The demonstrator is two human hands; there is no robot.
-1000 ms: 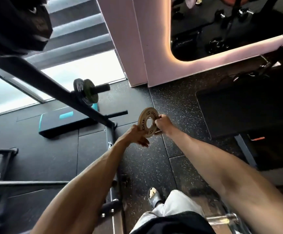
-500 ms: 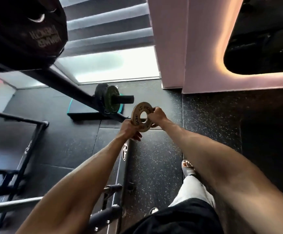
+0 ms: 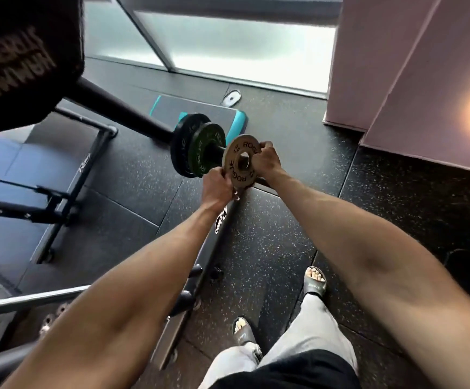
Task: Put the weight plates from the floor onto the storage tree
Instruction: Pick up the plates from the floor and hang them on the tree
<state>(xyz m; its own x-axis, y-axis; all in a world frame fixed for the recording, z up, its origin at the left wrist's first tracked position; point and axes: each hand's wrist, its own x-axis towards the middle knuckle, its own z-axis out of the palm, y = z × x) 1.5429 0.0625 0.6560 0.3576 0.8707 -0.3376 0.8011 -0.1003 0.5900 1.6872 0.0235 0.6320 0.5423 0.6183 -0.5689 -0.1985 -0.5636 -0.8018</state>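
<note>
A small tan weight plate (image 3: 241, 153) lettered ROGUE is upright at mid-frame with its centre hole on the tip of a black storage peg (image 3: 216, 149). My left hand (image 3: 217, 184) grips its lower left rim. My right hand (image 3: 267, 160) grips its right rim. Further along the same peg sit a green plate (image 3: 204, 154) and, behind it, a black plate (image 3: 182, 144). The peg juts from the black storage tree post (image 3: 121, 112), which slants up to the left.
A large black plate (image 3: 17, 57) fills the upper left corner. A teal-edged step platform (image 3: 200, 110) and a small white disc (image 3: 231, 98) lie on the speckled rubber floor. Black rack legs (image 3: 68, 197) and a steel bar (image 3: 31, 300) are left; a pink wall (image 3: 424, 80) stands right.
Both hands have carried the tan plate leftward to the peg, and its hole now sits over the peg's tip. I have stepped closer, so the rack looks larger.
</note>
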